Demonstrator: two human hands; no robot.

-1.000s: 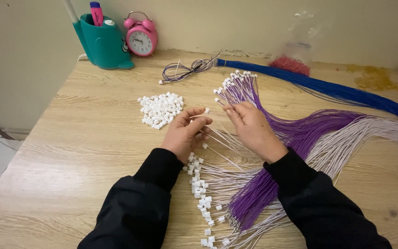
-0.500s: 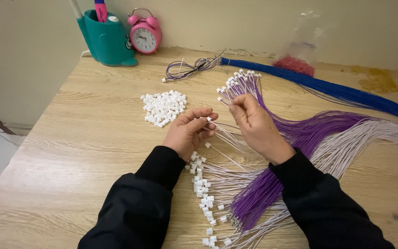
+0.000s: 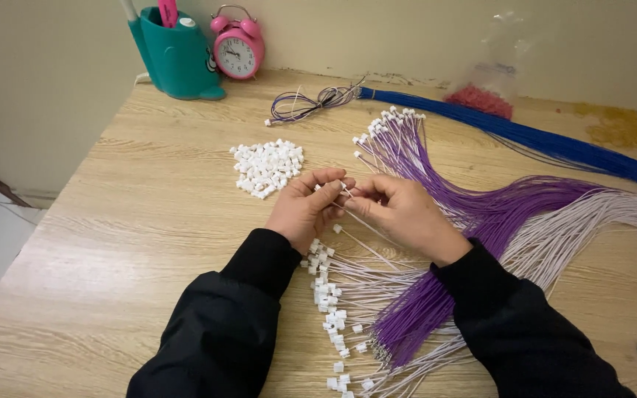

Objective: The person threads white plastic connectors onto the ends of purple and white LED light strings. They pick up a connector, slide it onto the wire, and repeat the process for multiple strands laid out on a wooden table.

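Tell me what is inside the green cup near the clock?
The green cup holds a pink item and a pale stick, both poking out at the top. The cup wall hides their lower parts and anything else inside.

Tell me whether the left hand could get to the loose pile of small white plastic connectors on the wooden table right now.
Probably yes. The pile of small white plastic connectors lies just beyond the left hand, with only bare wooden table between them. The hand is pinching a thin wire together with the right hand, so it would need to let go first.
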